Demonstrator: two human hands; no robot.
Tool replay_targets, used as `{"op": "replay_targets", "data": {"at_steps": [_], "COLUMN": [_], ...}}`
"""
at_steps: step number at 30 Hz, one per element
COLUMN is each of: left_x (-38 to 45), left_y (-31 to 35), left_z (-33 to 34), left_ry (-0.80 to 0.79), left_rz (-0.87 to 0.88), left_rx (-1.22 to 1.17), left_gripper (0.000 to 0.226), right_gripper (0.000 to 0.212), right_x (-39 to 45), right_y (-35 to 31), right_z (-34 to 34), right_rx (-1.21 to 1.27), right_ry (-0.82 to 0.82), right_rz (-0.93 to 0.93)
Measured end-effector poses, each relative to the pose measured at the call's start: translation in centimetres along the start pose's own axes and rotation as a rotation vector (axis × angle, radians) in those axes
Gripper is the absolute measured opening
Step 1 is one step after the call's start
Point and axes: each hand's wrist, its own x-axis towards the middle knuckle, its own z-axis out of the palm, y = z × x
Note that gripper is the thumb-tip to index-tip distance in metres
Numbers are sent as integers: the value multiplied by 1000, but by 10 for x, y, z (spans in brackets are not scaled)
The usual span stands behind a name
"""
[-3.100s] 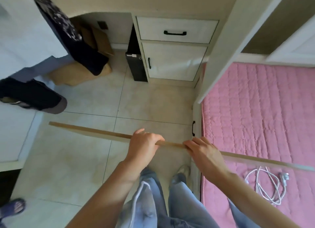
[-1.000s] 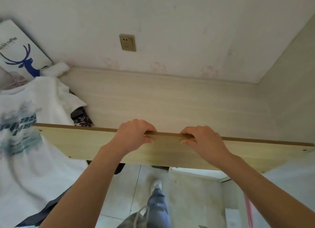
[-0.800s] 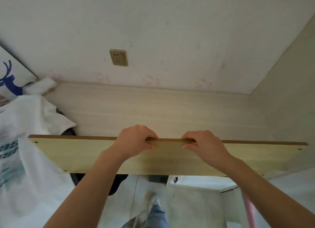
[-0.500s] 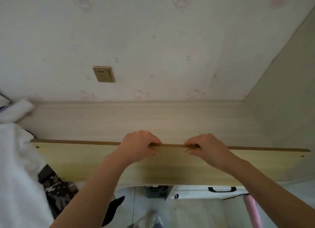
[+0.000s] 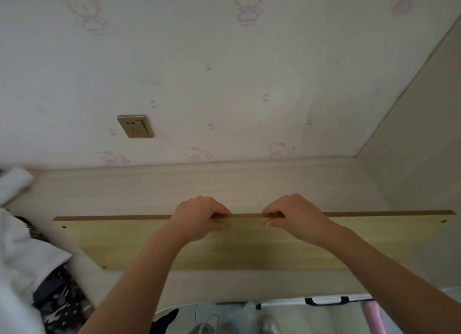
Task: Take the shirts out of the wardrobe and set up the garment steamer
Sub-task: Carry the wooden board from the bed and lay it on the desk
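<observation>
Both hands (image 5: pixel 249 219) around wooden board's (image 5: pixel 124 241) edge

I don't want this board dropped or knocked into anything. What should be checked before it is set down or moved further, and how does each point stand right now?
1. Left hand grips the top edge of the long light wooden board: ok.
2. Right hand grips the same edge: ok.
3. Both hands sit close together near the middle, so the long ends are unsupported: not ok.
4. Board's left end clear of the white shirt: ok, a gap shows.
5. Board's right end clear of the beige side panel: cannot tell.
6. Board below the gold wall socket, not touching it: ok.
</observation>
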Motion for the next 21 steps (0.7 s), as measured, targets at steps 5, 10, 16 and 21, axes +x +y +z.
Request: {"op": "replay_targets", "data": {"at_steps": [5,10,16,21], "left_x": [12,22,32,38], "left_y": [1,-2,-6,-11], "left_z": [2,3,8,45], "left_ry": [5,29,127,458], "left_rz": [-18,-53,-114,-120], "left_rx": [-22,-53,-51,100], "left_gripper": [31,29,29,49], "right_gripper": [20,22,25,23], "right_x": [16,30,49,66], "right_y": [10,16,21,23], "right_z": [-7,-11,-15,-16], "right_rx": [12,14,-12,-52], "right_ry": [-33,-47,-52,-11], "right_rz": [-27,-47,-52,-35]}}
